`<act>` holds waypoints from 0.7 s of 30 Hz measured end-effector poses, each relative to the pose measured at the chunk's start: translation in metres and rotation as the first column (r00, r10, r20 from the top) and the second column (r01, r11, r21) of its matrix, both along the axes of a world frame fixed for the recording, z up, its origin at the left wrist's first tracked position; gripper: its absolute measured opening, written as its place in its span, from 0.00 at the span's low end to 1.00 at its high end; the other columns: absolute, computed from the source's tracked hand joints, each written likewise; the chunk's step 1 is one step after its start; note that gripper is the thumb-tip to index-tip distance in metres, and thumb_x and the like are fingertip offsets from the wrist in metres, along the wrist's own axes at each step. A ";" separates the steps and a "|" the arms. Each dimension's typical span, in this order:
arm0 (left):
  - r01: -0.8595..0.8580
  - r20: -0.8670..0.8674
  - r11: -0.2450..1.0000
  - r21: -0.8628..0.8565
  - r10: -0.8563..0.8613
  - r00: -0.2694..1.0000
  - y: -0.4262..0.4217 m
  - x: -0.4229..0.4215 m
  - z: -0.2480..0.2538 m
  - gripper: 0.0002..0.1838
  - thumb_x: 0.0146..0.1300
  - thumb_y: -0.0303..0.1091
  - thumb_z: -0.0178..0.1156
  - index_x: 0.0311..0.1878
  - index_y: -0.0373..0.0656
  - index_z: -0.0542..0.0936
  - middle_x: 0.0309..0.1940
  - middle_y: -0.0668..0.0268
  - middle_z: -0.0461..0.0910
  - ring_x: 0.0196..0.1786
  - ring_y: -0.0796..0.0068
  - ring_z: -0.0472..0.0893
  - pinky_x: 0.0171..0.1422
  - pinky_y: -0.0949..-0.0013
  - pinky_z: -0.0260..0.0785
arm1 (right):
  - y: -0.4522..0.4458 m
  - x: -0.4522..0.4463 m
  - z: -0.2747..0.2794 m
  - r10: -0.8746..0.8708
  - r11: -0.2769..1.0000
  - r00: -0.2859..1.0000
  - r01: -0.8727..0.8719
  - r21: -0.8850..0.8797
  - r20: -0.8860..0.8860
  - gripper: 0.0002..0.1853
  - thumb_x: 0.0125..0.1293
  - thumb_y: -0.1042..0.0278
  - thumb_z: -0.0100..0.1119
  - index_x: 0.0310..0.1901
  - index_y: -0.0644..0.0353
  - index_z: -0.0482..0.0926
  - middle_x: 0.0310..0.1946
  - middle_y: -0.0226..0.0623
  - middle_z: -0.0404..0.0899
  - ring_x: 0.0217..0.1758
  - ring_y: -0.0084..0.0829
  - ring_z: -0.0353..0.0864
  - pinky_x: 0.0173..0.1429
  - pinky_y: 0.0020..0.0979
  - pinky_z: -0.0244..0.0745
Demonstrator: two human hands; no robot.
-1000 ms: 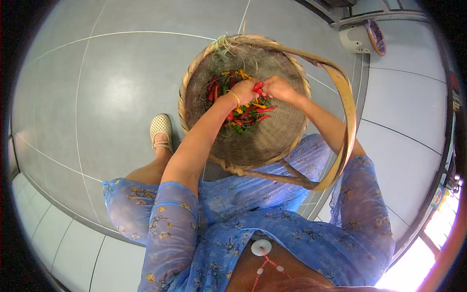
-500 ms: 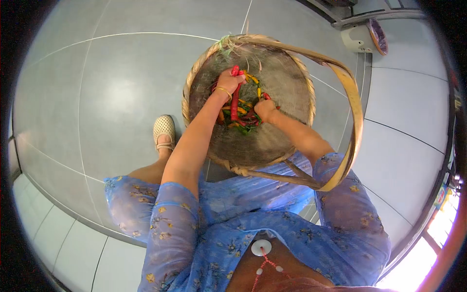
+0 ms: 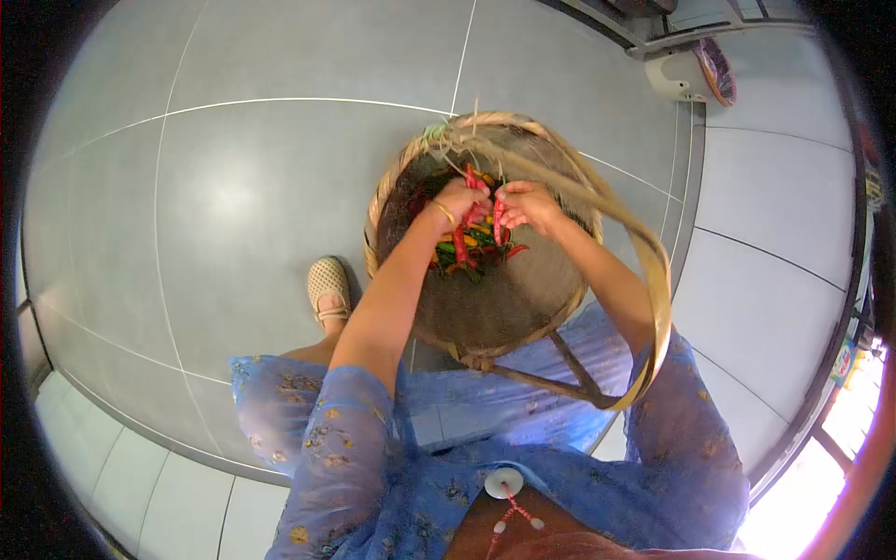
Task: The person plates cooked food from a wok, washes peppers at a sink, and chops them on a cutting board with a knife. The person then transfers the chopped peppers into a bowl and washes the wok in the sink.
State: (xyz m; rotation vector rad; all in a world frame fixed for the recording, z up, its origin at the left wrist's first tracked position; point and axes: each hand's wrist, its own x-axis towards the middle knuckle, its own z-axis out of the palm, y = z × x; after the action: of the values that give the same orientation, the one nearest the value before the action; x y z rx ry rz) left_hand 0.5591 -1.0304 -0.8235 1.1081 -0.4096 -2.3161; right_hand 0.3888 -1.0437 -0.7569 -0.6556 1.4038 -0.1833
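Note:
Inside a round woven basket (image 3: 485,317), a heap of red, yellow and green chili peppers (image 3: 476,245) lies at the middle and left. My left hand (image 3: 459,202), with a bracelet at the wrist, is closed around red peppers (image 3: 461,245) that stick out above and below the fingers. Close to its right, my right hand (image 3: 530,205) pinches one red pepper (image 3: 498,220), which hangs downward from the fingertips. The two hands are slightly apart, over the heap.
A curved basket handle (image 3: 658,299) arches along the right side. My shoe (image 3: 329,286) rests on the grey tiled floor (image 3: 252,187) left of the basket. At the upper right stands a pale bin (image 3: 678,77) with a purple liner.
My right hand has risen from the heap with a red pepper, nearer my left hand, which still holds red peppers. The basket appears lower and slightly more to the right in view.

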 end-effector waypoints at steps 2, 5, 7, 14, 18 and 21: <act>0.015 -0.200 0.999 0.030 -0.008 0.980 0.008 -0.008 0.001 0.06 0.59 0.29 0.54 0.39 0.38 0.74 0.29 0.61 0.77 0.30 0.67 0.78 0.33 0.66 0.74 | 0.008 -0.011 -0.037 -0.127 0.992 0.983 0.127 0.006 0.134 0.11 0.61 0.64 0.55 0.41 0.60 0.73 0.25 0.32 0.75 0.27 0.22 0.77 0.30 0.25 0.73; -0.021 -0.134 1.000 -0.005 0.020 0.991 0.023 -0.013 0.023 0.07 0.59 0.28 0.55 0.41 0.39 0.74 0.26 0.64 0.75 0.26 0.71 0.77 0.29 0.67 0.75 | 0.020 -0.011 -0.041 -0.231 0.969 0.950 0.245 -0.042 0.209 0.11 0.62 0.61 0.54 0.41 0.58 0.73 0.25 0.29 0.74 0.23 0.21 0.73 0.28 0.24 0.71; 0.035 0.011 0.999 0.038 -0.036 0.999 0.034 -0.011 0.024 0.06 0.58 0.29 0.56 0.39 0.41 0.73 0.23 0.66 0.74 0.21 0.76 0.74 0.23 0.71 0.72 | 0.028 -0.020 -0.047 -0.130 0.990 0.969 0.140 -0.033 0.208 0.11 0.62 0.61 0.54 0.42 0.57 0.74 0.26 0.29 0.74 0.24 0.19 0.73 0.29 0.22 0.70; 0.476 0.696 0.739 -0.477 -0.012 0.718 0.075 -0.014 0.041 0.07 0.52 0.33 0.60 0.34 0.43 0.75 0.24 0.62 0.78 0.31 0.59 0.79 0.35 0.58 0.68 | 0.044 0.009 0.026 0.077 0.993 0.955 -0.098 -0.060 -0.287 0.09 0.56 0.68 0.59 0.24 0.62 0.75 0.14 0.35 0.73 0.10 0.22 0.64 0.15 0.23 0.57; 0.679 0.791 0.509 -0.530 0.009 0.611 0.068 0.019 0.106 0.10 0.51 0.31 0.58 0.38 0.44 0.72 0.29 0.57 0.78 0.35 0.54 0.78 0.37 0.55 0.69 | 0.050 -0.002 -0.006 -0.453 0.863 0.891 0.449 0.232 -0.038 0.09 0.57 0.65 0.59 0.25 0.61 0.76 0.13 0.33 0.70 0.10 0.22 0.62 0.14 0.24 0.54; 0.694 0.784 0.423 -0.583 0.067 0.617 0.072 0.032 0.110 0.11 0.52 0.34 0.58 0.40 0.49 0.72 0.27 0.58 0.78 0.32 0.53 0.78 0.33 0.56 0.69 | 0.047 0.020 -0.023 -0.115 0.971 0.981 0.144 0.192 -0.155 0.12 0.60 0.63 0.57 0.23 0.60 0.76 0.18 0.33 0.73 0.15 0.23 0.68 0.18 0.28 0.61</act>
State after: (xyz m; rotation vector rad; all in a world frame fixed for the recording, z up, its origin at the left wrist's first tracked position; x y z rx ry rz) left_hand 0.5912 -0.9584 -0.7133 1.3496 -2.0705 -1.3297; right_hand 0.4091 -0.9963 -0.7796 -0.4141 1.5811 -0.0960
